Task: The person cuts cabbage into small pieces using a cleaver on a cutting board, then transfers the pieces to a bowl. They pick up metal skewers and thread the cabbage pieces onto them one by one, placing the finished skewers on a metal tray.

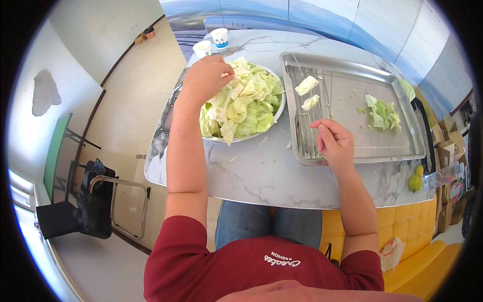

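Note:
My left hand (210, 77) is at the upper left edge of a heap of torn cabbage leaves (245, 102), its thumb and fingers pinched on a piece of leaf. The heap fills a round white-rimmed bowl (280, 109). My right hand (334, 141) is over the near left part of a metal tray (377, 160), fingertips pinched on what seems a thin skewer. Many thin metal skewers (309, 139) lie along the tray's left side, with two folded cabbage pieces (306, 85) near their far ends. A small cabbage pile (384, 115) lies at the tray's right.
Two paper cups (219, 38) stand at the marble-patterned table's (249, 177) far left. Yellow-green fruits (415, 183) and a clear plastic bottle (441, 176) are at the right edge. A dark flat object lies partly hidden beside my left forearm. A yellow bench (403, 222) is below.

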Tool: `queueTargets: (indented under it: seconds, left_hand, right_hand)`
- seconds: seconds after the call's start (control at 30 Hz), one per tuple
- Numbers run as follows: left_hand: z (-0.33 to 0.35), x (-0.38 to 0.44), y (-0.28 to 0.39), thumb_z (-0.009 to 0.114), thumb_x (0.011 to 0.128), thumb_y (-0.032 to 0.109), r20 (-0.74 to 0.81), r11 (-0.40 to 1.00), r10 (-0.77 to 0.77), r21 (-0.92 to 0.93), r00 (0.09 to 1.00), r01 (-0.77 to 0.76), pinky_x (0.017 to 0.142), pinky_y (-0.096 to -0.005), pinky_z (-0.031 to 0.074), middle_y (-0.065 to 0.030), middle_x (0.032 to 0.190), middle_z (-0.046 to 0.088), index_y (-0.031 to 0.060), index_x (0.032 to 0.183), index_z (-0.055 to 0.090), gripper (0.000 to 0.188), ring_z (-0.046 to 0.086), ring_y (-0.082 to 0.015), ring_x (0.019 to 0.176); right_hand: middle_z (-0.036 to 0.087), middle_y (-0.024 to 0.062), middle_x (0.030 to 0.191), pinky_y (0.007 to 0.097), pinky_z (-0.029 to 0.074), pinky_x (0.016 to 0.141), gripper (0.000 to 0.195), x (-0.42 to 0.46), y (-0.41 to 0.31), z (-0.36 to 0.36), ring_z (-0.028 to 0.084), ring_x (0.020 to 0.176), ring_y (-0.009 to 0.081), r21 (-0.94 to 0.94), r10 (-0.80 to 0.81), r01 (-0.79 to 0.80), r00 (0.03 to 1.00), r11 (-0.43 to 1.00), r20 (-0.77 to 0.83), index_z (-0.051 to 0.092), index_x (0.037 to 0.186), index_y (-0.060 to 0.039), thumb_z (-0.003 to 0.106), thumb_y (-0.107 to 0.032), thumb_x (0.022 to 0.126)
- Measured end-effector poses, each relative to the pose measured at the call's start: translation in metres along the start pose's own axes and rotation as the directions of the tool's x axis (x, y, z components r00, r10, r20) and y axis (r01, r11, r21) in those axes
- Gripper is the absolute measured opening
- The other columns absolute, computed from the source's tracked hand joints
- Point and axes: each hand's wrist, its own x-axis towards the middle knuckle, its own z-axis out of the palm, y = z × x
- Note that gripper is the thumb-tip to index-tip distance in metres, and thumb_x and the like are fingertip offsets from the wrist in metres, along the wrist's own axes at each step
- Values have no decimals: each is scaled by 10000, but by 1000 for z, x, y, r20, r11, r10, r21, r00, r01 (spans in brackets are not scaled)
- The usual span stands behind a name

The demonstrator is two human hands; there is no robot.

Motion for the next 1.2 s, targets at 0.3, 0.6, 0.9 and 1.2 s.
queueTargets:
  seconds: [0.3,0.6,0.9,1.2]
  left_hand:
    - [-18,6,48,686,883,167,-172,538,-307,-842,936,21,701,-243,525,-81,864,721,23,1018,706,199,685,-132,777]
    - [-17,0,95,666,890,39,-114,302,-287,-953,951,-23,748,-254,555,-103,871,695,-43,993,644,133,687,-155,801]
    - [-14,1,96,668,886,27,-178,294,-288,-952,941,-90,743,-251,551,-92,881,689,-29,972,627,110,682,-148,802]
    - [2,0,98,731,791,20,-587,775,-130,-563,799,-287,649,-231,524,-29,798,679,24,880,656,117,667,-108,710]
  right_hand:
    - [503,-26,583,205,335,472,164,-1,2,1,432,516,29,-62,-68,71,996,996,56,669,994,6,522,-54,954]
    - [513,-28,572,210,349,469,160,-4,1,2,443,509,29,-141,-131,142,988,980,87,673,983,12,523,-26,942]
    - [506,-27,568,212,346,470,165,-4,-3,4,438,507,31,-113,-103,111,992,987,74,671,986,29,523,-29,941]
    - [503,-32,578,214,346,472,176,-5,-1,2,436,519,28,-147,-102,115,991,982,89,681,993,21,521,-29,940]
